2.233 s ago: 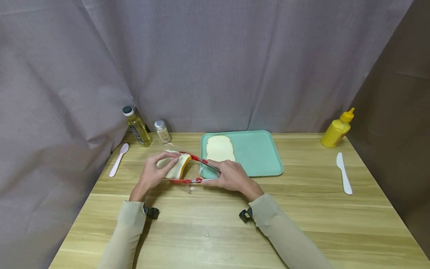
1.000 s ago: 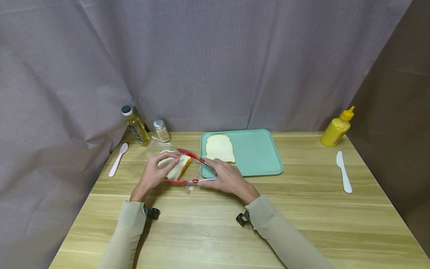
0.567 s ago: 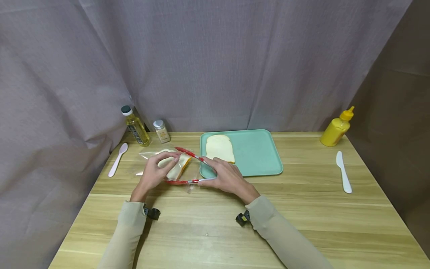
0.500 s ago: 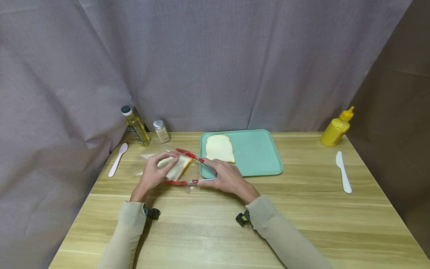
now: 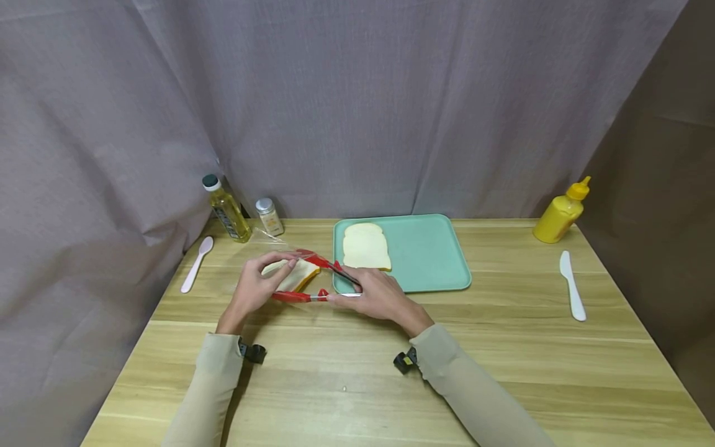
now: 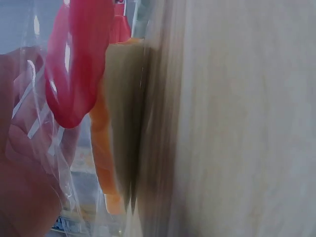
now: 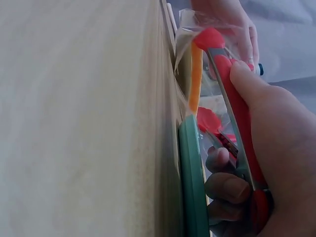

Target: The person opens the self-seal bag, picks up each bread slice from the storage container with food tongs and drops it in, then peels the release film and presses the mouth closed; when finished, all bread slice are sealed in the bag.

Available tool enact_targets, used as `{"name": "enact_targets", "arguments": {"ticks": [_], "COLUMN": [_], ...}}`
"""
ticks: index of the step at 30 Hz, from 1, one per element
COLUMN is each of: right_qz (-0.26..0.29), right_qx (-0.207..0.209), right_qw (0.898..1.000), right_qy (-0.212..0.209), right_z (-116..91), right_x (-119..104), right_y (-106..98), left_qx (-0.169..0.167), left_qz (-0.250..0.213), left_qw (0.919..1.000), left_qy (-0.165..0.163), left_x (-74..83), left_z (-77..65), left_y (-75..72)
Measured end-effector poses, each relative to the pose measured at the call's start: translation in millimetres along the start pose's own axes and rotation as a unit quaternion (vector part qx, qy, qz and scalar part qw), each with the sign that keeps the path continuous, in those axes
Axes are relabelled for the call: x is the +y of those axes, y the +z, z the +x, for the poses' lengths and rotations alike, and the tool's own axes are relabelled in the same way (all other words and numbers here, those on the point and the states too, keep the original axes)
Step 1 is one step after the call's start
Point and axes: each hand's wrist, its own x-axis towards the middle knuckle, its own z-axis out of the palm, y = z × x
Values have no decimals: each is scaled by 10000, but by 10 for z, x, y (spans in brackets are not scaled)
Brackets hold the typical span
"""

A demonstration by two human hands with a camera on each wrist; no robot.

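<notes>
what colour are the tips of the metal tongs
Red; the red-tipped metal tongs show best in the right wrist view.

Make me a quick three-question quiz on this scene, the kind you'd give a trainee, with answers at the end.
1. Multiple choice: what does the right hand hold?
A) a jar
B) red tongs
C) an oil bottle

2. True or false: the yellow bottle stands nearer to the white knife than to the pink spoon.

3. Fill the gap: on the green tray lies one slice of ____.

Key:
1. B
2. True
3. bread
</notes>
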Motion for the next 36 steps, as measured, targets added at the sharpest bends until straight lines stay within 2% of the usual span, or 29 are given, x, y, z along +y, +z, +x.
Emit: {"name": "enact_targets", "arguments": {"ticks": [7,12,17,22,30,36], "right_qz": [56,4,43,25,-102,-4], "right_qx": [-102,-104,-56,-25,-29,-147], "right_qw": [9998,9999,10000,10000,9998,9997], "right_qy": [174,13,-48,-34,-160,-219], "right_z": [-22,-22,-10,-20,-44,-105], "right_x": [-5,15,24,27,49,67], "right_y": [-29,-22,-3,-7,-58,-132], "left_qx": [-234,-328,-265,27,620,1030], "left_qz": [-293,-212,-167,-230,42,-116], "left_qw": [9993,9992,9994,9995,9981,9946], "left_qy": [62,112,157,230,-35,-24], "left_x": [-10,-25,-33,-17,37,45], "left_z": [3,5,4,-3,8,25], "left_y": [-15,-7,-1,-6,-1,7]}}
